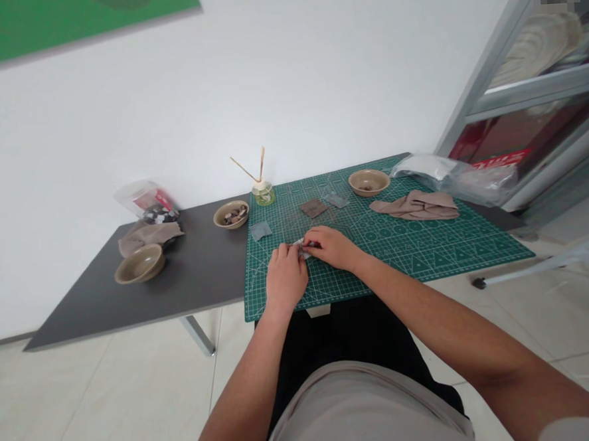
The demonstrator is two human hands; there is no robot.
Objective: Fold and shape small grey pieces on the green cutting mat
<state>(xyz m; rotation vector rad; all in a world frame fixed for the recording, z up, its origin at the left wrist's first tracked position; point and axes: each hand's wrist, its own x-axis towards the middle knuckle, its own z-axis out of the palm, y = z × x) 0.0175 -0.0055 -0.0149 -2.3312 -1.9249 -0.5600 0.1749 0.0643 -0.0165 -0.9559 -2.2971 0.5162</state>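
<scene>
Two hands (287, 279) (332, 248), one illegible red label (163, 201)

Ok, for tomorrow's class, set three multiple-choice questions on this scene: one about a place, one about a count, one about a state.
1. Where does the beige cloth lie?
A) On the green cutting mat
B) On the floor
C) Inside a bowl

2. How many bowls are in view?
A) Two
B) Three
C) Five

3. What is the state of the left hand and right hand?
A) Together at a small item
B) Apart, lying flat
C) Lifting a bowl

1: A, it sits on the mat's right side.
2: B, one bowl on the mat, two on the grey table.
3: A, both meet at it above the mat.
</scene>
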